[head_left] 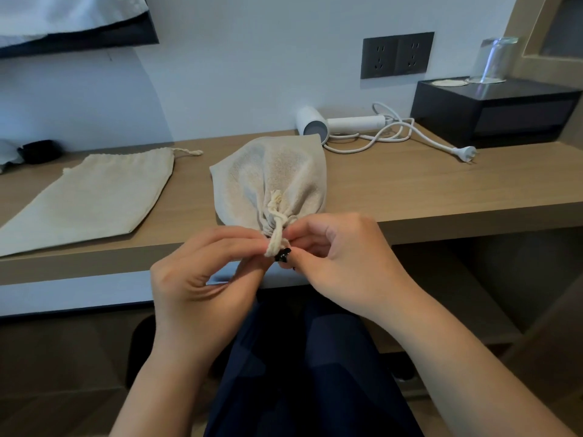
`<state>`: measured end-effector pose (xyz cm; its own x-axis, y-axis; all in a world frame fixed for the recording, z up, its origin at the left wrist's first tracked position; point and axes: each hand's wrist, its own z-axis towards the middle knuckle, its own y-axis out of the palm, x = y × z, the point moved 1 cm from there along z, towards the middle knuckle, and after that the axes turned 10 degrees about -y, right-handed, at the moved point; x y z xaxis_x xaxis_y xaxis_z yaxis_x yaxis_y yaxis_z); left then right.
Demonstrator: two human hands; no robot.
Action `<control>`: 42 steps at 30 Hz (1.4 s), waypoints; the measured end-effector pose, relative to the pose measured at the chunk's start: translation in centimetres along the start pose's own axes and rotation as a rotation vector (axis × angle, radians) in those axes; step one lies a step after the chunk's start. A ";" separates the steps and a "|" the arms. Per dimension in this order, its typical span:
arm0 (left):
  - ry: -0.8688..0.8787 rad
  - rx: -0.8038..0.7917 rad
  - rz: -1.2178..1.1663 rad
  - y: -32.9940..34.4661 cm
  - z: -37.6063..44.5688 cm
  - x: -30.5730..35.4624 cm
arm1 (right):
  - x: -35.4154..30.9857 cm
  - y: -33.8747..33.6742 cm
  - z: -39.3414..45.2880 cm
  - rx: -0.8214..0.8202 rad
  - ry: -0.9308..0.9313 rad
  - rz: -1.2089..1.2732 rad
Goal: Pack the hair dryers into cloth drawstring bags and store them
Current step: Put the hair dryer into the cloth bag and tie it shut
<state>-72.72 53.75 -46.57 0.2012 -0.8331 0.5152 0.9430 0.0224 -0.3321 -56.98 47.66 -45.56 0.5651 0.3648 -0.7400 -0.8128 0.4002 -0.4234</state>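
Observation:
A filled beige cloth bag (pixel 271 178) lies on the wooden desk (pixel 441 190), its cinched mouth at the front edge. My left hand (pixel 202 275) and my right hand (pixel 344 260) both pinch its drawstring (pixel 275 241) at the knotted neck; something small and black shows between the fingertips. An empty flat cloth bag (pixel 94 197) lies to the left with its string at the far end. A white hair dryer (pixel 334 124) lies at the back of the desk, its white cord (pixel 410 134) and plug trailing right.
A black box (pixel 498 111) with an upturned glass (pixel 493 59) stands at the back right, under a dark wall socket panel (pixel 397 55). A small black item (pixel 39 151) sits at the far left. My dark-clothed legs are under the desk.

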 end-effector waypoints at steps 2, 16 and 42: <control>-0.062 0.044 -0.060 0.4 -0.5 -0.1 | 0.0 0.1 -0.2 0.038 -0.061 -0.090; -0.423 0.177 -0.444 2.0 -2.5 0.3 | 1.8 1.7 -1.0 0.215 -0.609 -0.604; -0.402 0.212 -0.536 3.3 -3.3 0.8 | 0.9 4.2 -2.6 0.429 -0.025 0.293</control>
<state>-70.33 51.35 -49.82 -0.2622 -0.4910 0.8307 0.9627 -0.1931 0.1898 -60.30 47.53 -49.34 0.3305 0.5311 -0.7802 -0.8089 0.5853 0.0558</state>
